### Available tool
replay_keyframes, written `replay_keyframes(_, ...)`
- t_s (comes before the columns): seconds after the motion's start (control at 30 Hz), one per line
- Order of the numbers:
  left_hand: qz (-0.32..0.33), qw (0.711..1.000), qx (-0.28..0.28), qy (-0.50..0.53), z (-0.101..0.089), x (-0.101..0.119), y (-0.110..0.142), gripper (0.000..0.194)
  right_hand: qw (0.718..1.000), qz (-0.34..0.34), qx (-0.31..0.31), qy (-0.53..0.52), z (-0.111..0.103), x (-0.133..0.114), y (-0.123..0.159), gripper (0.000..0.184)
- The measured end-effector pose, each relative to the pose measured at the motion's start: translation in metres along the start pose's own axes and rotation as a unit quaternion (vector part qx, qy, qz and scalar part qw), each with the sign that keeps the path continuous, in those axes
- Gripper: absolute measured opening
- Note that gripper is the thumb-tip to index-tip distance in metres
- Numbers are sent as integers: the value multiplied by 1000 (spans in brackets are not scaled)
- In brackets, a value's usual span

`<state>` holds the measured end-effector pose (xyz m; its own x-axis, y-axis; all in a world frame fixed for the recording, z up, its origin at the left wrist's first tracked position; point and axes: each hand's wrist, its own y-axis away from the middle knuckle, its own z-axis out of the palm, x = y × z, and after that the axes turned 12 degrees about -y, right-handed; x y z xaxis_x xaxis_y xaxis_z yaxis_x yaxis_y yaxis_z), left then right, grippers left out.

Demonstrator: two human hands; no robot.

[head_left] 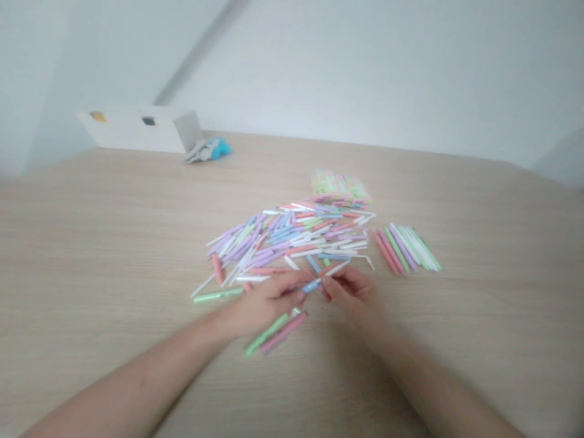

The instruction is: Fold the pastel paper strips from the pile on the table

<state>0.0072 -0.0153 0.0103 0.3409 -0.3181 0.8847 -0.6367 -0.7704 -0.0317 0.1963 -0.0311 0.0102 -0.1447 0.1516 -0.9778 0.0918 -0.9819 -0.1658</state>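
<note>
My left hand point(276, 298) is closed in a pinch on a light-blue pen point(311, 286), held just above the table. My right hand point(353, 295) is closed at the pen's other end, thumb and forefinger meeting near its white tip; whether they grip a separate part is too blurred to tell. Just beyond both hands spreads a loose heap of pastel pens and thin white sticks point(292, 237). Below my left hand lie a green pen point(266, 335) and a pink pen point(284, 333), side by side. Another green pen point(218, 295) rests left of my left wrist.
To the right, several pens lie in a neat row point(406, 249). Behind the heap sit small colourful packs point(341, 187). A white box point(137, 131) stands at the back left, a grey-and-blue crumpled item point(208, 149) beside it. The wooden table point(479, 243) meets a pale wall.
</note>
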Motion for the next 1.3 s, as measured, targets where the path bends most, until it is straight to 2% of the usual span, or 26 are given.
replay_keyframes(0.37,7,1000,8,-18,0,-2,2,33,999,21,25,-14,4,-2,-1,19)
replay_keyframes(0.7,-3,999,16,-43,3,-6,4,32,999,32,9,-23,6,5,1,17)
replay_keyframes(0.83,-1,1000,12,-26,-1,-1,3,29,999,31,11,-21,6,7,1,18)
replay_keyframes(1.0,-45,999,12,9,-11,3,3,29,999,22,1,-49,1,7,-1,17)
replay_keyframes(1.07,-45,998,27,40,-15,2,2,28,996,26,35,-82,-4,5,-4,20)
replay_keyframes(1.2,-1,987,113,118,-22,-4,-2,21,984,23,116,-134,-17,1,-12,15)
replay_keyframes(1.3,-1,971,173,166,-27,-10,-7,20,986,22,137,-96,-23,1,-15,12)
